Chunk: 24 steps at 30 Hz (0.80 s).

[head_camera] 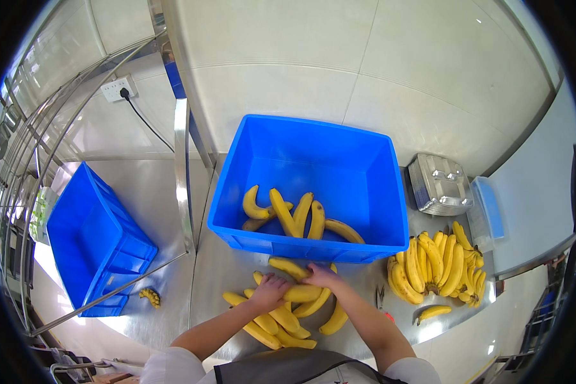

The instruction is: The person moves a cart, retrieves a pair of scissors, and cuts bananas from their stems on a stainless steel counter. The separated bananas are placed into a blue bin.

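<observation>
Several loose bananas [283, 317] lie on the steel table before me, just in front of a large blue plastic crate [312, 252]. My left hand [270, 290] rests over this pile with its fingers on bananas; whether it grips one is hard to tell. At the crate's front wall, my right hand [319, 275] has its fingers at the end of a banana [289, 268]. Inside the crate, more bananas [283, 211] lie along the near side. Bunches of bananas [432, 264] are heaped to the right, with a single banana [434, 312] in front of them. Red-handled scissors [381, 305] lie left of that heap, partly hidden by my right arm.
A second blue crate [125, 245] stands at the left beside a steel post [182, 173] and wire rack. A small brown-yellow banana crown [150, 297] lies near it. Stacked clear lidded trays [439, 185] and a clear plastic container [487, 211] stand at the back right, against the wall side.
</observation>
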### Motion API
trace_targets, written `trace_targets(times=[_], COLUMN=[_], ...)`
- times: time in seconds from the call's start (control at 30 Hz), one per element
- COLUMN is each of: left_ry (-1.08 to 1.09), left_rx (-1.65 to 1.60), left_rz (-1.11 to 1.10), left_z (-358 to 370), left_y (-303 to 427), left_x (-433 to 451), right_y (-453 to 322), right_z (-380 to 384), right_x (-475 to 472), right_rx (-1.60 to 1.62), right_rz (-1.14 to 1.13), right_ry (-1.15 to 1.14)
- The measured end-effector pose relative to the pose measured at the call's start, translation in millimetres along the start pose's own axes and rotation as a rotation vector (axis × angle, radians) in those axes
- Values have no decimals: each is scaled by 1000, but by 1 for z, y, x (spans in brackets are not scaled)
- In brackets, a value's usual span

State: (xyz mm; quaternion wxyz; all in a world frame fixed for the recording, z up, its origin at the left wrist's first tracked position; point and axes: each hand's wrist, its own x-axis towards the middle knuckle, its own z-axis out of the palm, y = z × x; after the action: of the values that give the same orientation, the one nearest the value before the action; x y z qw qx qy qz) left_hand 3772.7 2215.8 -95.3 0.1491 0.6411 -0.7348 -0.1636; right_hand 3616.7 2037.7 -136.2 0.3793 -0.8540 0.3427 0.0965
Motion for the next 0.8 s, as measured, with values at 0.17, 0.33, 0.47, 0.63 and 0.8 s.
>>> trace_targets(times=[0.17, 0.33, 0.47, 0.63, 0.8], left_ry=[257, 739, 702, 276, 684], left_rx=[-11, -503, -633, -165, -138], left_rz=[245, -107, -394, -770, 2], left_z=[-115, -206, -228, -191, -161], left_y=[25, 24, -19, -84, -26], left_x=[-36, -13, 91, 140, 61], right_y=[-60, -138, -136, -121, -140], right_z=[-64, -175, -194, -143, -116], right_x=[-66, -104, -28, 50, -49], right_rx=[-81, 291, 219, 23, 0], right_rz=[-156, -266, -124, -16, -752], right_ry=[-58, 118, 447, 458, 703])
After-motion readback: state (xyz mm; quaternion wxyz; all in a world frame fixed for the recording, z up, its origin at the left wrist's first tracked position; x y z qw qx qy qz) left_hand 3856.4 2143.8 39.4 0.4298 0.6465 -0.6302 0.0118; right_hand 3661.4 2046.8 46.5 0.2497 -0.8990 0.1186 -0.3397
